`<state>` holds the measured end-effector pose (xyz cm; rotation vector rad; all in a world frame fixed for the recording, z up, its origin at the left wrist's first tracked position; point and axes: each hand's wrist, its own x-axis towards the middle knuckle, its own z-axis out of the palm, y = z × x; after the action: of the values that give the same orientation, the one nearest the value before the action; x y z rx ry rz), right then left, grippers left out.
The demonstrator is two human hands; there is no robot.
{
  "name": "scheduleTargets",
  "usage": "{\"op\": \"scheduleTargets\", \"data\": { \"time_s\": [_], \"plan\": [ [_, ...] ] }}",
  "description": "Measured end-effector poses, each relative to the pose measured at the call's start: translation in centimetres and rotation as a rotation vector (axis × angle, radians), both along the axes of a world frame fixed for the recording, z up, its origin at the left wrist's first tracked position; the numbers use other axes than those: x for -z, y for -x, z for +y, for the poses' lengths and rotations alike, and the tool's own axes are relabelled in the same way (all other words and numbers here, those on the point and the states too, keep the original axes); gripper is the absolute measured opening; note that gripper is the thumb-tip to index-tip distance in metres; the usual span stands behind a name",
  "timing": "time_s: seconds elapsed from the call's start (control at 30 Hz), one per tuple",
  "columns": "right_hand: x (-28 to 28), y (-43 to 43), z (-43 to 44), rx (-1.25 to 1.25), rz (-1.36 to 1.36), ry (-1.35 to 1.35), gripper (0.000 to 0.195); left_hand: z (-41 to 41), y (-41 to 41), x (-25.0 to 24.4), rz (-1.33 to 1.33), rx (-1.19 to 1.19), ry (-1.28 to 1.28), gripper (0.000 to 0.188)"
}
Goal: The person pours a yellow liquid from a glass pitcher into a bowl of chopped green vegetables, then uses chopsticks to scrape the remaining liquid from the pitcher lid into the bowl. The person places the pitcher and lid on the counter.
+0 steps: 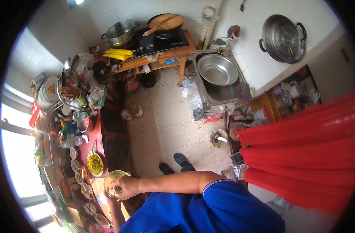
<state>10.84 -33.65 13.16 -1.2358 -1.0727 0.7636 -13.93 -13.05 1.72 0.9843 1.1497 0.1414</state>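
Observation:
At the counter's near end, my right hand is closed around a small, dark-ended object, perhaps the handle of a utensil. It reaches over a yellowish see-through bowl. My left hand is just below the bowl's near side, partly covered by the right; its grip is unclear. Under the bowl lies a light wooden board. Beyond it on the red counter stands an oval white dish of yellow-green chopped food, with a spoon handle sticking out.
Several small bowls line the window side. A pot and crowded utensils stand farther along. A cooktop is at the back, beside a sink with a steel basin. A waste bin sits on the floor near a red curtain.

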Motion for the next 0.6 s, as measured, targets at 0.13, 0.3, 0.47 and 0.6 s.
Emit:
{"op": "scheduleTargets", "data": {
  "time_s": [0.13, 0.3, 0.47, 0.6],
  "plan": [
    [0.0, -0.4, -0.1, 0.124, -0.038, 0.020, 0.035, 2.6, -3.4, 0.3, 0.084, 0.048, -0.008, 0.077],
    [0.9, -1.1, -0.7, 0.250, -0.098, -0.054, 0.036, 3.5, -7.0, 0.7, 0.025, 0.169, -0.145, 0.080],
    [0.2, -4.0, -4.5, 0.265, -0.088, 0.031, 0.034, 0.3, -12.4, -1.0, 0.007, 0.081, -0.075, 0.079],
    [0.1, -7.9, -9.5, 0.287, -0.051, 0.111, 0.042, -2.5, -17.4, -0.2, -0.318, 0.234, 0.007, 0.077]
  ]
}}
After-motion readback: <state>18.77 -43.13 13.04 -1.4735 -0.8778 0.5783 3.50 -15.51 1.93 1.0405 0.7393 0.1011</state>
